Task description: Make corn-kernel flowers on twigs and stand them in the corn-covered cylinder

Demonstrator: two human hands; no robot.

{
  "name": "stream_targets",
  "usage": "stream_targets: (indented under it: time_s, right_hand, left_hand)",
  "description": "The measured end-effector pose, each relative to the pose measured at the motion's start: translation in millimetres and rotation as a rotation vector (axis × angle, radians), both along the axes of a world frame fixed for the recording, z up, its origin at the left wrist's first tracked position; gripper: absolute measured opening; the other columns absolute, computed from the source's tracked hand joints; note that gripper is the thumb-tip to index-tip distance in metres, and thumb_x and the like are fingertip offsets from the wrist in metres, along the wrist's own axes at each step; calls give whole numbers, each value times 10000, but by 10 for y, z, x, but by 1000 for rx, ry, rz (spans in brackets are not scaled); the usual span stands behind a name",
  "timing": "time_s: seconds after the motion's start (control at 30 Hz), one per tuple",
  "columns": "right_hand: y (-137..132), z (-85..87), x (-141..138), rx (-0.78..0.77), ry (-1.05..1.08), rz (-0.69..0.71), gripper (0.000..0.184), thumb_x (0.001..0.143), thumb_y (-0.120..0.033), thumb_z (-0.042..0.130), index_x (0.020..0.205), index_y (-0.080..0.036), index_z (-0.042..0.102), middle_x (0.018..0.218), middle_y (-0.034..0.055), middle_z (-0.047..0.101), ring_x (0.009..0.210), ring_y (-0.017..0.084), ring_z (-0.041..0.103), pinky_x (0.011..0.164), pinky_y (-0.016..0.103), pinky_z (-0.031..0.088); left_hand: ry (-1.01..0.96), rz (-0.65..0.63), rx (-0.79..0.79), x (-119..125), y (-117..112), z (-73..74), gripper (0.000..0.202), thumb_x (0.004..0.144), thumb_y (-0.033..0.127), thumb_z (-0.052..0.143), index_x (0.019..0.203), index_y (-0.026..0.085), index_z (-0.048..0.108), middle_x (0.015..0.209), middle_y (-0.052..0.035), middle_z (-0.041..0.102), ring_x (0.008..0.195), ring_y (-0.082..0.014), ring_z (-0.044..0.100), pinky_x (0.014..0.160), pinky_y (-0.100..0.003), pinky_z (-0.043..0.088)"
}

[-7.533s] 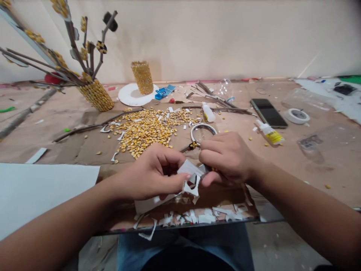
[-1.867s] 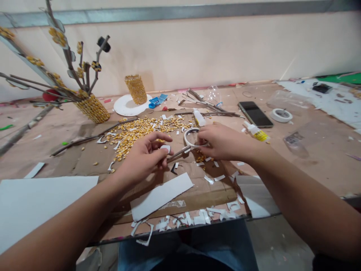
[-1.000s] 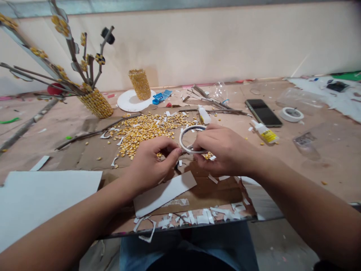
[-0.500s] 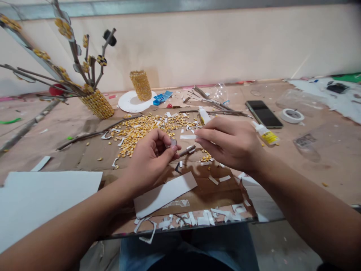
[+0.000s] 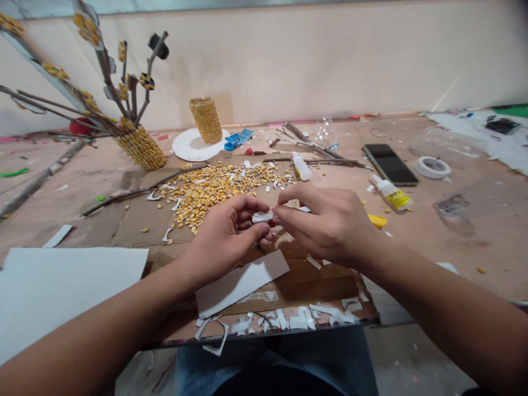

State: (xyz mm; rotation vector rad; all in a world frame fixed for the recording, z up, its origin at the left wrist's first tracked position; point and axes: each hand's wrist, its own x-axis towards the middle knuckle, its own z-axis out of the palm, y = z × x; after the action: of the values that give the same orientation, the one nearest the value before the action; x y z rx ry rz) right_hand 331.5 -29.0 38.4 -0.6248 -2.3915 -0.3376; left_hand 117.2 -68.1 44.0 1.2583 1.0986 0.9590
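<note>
My left hand (image 5: 225,234) and my right hand (image 5: 325,223) meet over the cardboard, both pinching a small white piece of paper or tape (image 5: 263,216) between fingertips. Just behind them lies a heap of yellow corn kernels (image 5: 214,190) mixed with white scraps. A long white card strip (image 5: 241,281) lies flat below my left hand. The roll of tape seen a moment ago is hidden behind my right hand.
A kernel-covered vase with branches (image 5: 140,146) stands back left, a kernel-covered cup (image 5: 205,119) on a white plate (image 5: 186,146). Glue bottles (image 5: 391,192) (image 5: 301,165), a phone (image 5: 390,164), a tape roll (image 5: 433,166) and a yellow cap (image 5: 378,220) lie right. White sheet (image 5: 61,286) at left.
My right hand lifted a tape ring, pulled a white strip off it and brought that to my left fingers. The scissors are out of sight now. Both hands have closed together.
</note>
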Motion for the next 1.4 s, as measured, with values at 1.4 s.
stream_targets:
  time_s: [1.4]
  right_hand:
    - [-88,8,-53,-82,-88,-59,212,1014,-242,568,932,-193,757,997,59,770,720,161,581,611,330,340]
  left_hand:
    - [391,-10,193,-14,14,-56,131,930,257,679,956,155,756,879,-62,803,763,-170,717,689,-271,550]
